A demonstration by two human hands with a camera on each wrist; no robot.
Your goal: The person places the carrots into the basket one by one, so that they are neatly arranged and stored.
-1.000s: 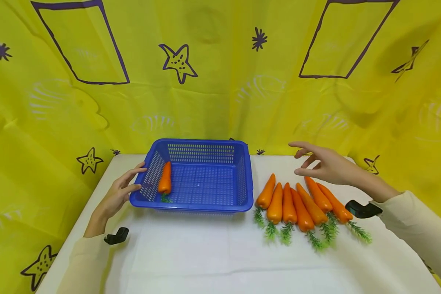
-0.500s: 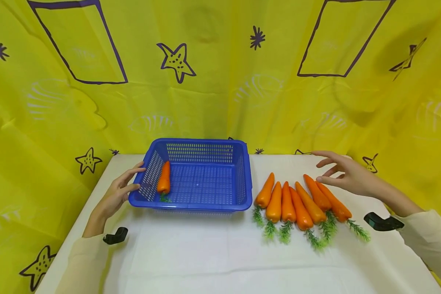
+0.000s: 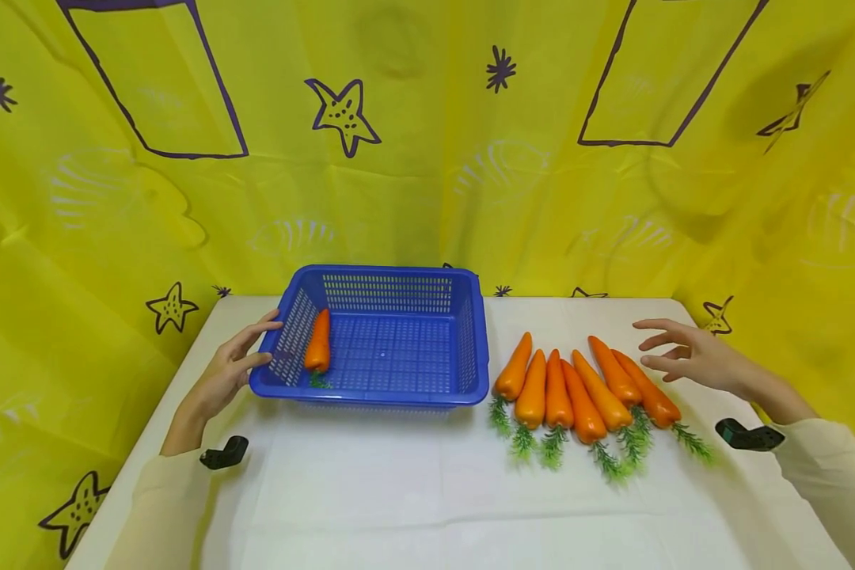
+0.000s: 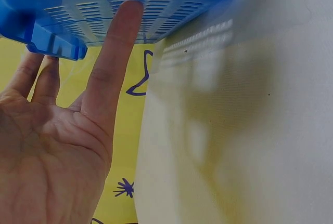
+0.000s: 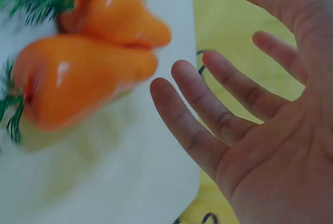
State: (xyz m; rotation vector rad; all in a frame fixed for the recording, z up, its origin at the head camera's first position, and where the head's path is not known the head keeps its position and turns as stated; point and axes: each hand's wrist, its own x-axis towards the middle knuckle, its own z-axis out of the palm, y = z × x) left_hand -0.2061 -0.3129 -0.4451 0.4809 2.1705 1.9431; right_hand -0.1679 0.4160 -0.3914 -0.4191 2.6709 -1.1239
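Observation:
A blue plastic basket (image 3: 392, 395) with slotted walls stands at the back left of the table. One orange carrot (image 3: 317, 342) with a green top lies inside along its left wall. My left hand (image 3: 219, 378) touches the basket's left side, thumb and fingers fairly straight; in the left wrist view one digit (image 4: 106, 73) lies against the slotted wall. Several more carrots (image 3: 559, 396) lie in a row right of the basket, green tops toward me. My right hand (image 3: 701, 360) hovers beside the rightmost carrot (image 5: 86, 78), fingers spread and slightly bent, holding nothing.
A white cloth covers the table (image 3: 370, 491). Behind and at both sides hangs a yellow curtain (image 3: 399, 198) with starfish drawings, close to the basket's back rim. Each wrist carries a small black camera (image 3: 748, 435).
My right hand has moved right and a little lower, from above the carrots to their right side. The left hand, basket and carrots stay in place.

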